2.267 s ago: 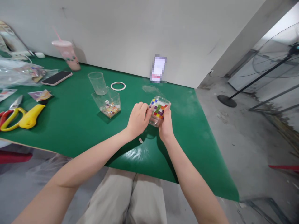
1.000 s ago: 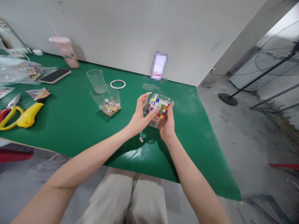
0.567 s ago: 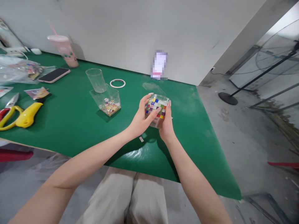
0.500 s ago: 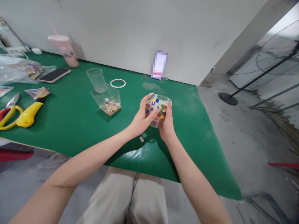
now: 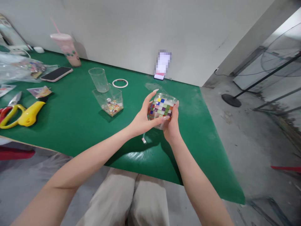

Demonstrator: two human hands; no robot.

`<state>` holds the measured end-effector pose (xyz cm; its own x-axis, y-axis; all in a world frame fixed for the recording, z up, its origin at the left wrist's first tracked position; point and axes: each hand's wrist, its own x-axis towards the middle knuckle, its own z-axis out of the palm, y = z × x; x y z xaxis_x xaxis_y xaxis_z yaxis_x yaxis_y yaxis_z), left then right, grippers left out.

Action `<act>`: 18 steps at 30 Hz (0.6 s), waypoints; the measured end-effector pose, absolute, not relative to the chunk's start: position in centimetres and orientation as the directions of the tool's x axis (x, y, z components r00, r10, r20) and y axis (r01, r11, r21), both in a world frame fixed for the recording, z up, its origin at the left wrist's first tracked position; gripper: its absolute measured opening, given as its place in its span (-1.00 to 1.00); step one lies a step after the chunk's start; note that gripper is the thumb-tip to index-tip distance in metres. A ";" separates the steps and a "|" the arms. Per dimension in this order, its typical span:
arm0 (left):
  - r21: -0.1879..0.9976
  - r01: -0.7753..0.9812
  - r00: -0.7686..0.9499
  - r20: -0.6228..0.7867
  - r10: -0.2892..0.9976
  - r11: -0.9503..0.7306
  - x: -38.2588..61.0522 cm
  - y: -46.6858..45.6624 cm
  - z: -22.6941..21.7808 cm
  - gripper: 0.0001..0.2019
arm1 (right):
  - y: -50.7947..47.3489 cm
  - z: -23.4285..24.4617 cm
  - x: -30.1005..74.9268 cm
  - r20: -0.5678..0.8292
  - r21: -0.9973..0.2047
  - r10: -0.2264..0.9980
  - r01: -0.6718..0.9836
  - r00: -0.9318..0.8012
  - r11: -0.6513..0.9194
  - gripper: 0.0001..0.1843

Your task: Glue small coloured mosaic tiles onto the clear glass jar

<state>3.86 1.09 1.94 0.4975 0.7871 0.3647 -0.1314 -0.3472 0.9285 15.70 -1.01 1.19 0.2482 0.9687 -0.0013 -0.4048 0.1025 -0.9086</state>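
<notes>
While both hands clasp it above the near part of the bench, the cup sits at the centre of the clock, with twelve pointing to the wall. It is clear, smooth-walled and round, banded with small glossy square tiles in white, green, purple, blue, yellow and red; bare transparent wall shows above and below. The left hand has its grip closed round the nine o'clock side, thumb laid across the front; the right hand has its grip closed on the three o'clock side.

At seven o'clock, near the cup, a few pale tile pieces lie on the bench. A clear angular container stands at nine, pebbly mixed bits in its bottom. At ten come a flat white ring, a thin clear tumbler and, farther out, a pink lidded drink cup. Yellow-handled scissors lie far off at nine. A lit phone, partly pixelated, leans on the wall at twelve.

Smooth green sheeting runs bare from the right hand to the bench's straight edge at three; the front edge crosses at six, just before the person's knees. Between container and left hand is open surface.
</notes>
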 end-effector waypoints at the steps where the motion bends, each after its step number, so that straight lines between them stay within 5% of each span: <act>1: 0.929 -0.146 0.501 0.365 0.784 -0.339 3.9 1.1 2.0 -0.15 | -1.0 1.2 15.7 0.003 -0.911 0.968 -0.399 0.252 0.107 -0.40; 18: 0.878 -0.211 0.528 0.472 0.706 -0.429 3.7 1.4 1.8 -0.19 | -0.6 -0.9 16.7 0.227 -0.969 0.946 -0.038 0.232 0.242 -0.34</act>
